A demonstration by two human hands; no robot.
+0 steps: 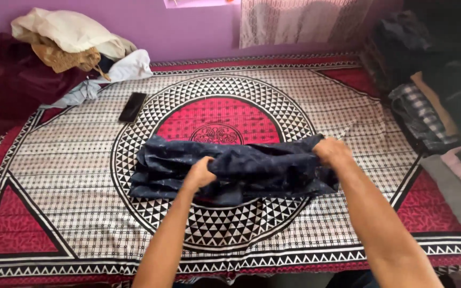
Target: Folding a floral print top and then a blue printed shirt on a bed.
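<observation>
While the patterned red, black and white bedspread (70, 176) fills most of the frame, a dark blue garment (262, 165) lies folded at its centre. The left hand (200, 173) pinches the cloth mid-frame; the right hand (331, 151) grips its right edge, apparently closed. A pile of clothes (70, 40) sits upper left, a black phone (132, 106) beside it.

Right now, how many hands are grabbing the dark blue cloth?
2. The left hand clutches the dark blue cloth near its middle, and the right hand holds its right end, above the patterned bedspread. No other hands show.
</observation>
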